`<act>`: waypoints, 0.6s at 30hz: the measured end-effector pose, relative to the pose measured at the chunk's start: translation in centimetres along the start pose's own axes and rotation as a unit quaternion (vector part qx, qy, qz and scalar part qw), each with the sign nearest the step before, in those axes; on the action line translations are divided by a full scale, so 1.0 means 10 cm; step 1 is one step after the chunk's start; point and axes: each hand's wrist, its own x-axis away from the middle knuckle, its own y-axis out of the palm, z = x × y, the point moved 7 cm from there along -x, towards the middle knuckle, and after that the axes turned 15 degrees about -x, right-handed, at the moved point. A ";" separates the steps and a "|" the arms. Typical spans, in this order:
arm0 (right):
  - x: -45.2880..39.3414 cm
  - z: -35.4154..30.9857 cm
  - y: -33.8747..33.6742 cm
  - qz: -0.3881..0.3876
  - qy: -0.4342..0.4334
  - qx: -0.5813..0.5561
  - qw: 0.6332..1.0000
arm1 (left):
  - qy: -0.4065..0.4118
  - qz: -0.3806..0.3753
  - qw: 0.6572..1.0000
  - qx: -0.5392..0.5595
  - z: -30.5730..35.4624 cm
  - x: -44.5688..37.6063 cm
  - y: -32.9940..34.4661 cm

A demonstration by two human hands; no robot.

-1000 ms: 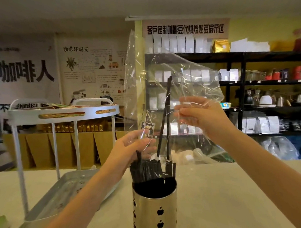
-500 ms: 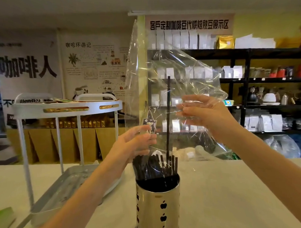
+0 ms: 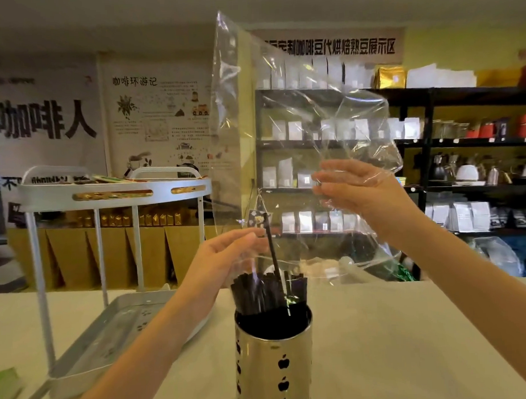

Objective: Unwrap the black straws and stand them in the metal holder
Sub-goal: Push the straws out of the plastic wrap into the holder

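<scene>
A shiny metal holder (image 3: 275, 366) with apple-shaped cut-outs stands on the counter in front of me. A bundle of black straws (image 3: 266, 293) stands in it. One black straw (image 3: 272, 252) sticks up higher and leans left. Over the holder hangs a large clear plastic wrapper (image 3: 307, 132), held upright. My left hand (image 3: 228, 254) pinches the wrapper's lower left edge, beside the tall straw. My right hand (image 3: 360, 190) grips the wrapper higher up on the right.
A white two-tier rack (image 3: 112, 192) with a metal tray (image 3: 117, 329) at its base stands to the left on the beige counter (image 3: 410, 343). Dark shelves (image 3: 462, 138) with bags and kettles fill the back right. A green item (image 3: 6, 384) lies at the far left edge.
The wrapper has risen higher above the holder. The tall straws have dropped lower; one remains sticking up, now tilted left. Both hands kept hold of the wrapper.
</scene>
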 end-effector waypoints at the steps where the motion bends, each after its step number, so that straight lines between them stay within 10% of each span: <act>1: -0.01 -0.01 0.00 -0.003 0.003 0.001 1.000 | -0.001 -0.001 1.000 0.001 0.00 0.00 0.00; 18: -0.14 -0.38 -0.19 0.064 -0.044 -0.091 0.993 | 0.007 -0.019 0.998 -0.062 0.12 -0.10 0.09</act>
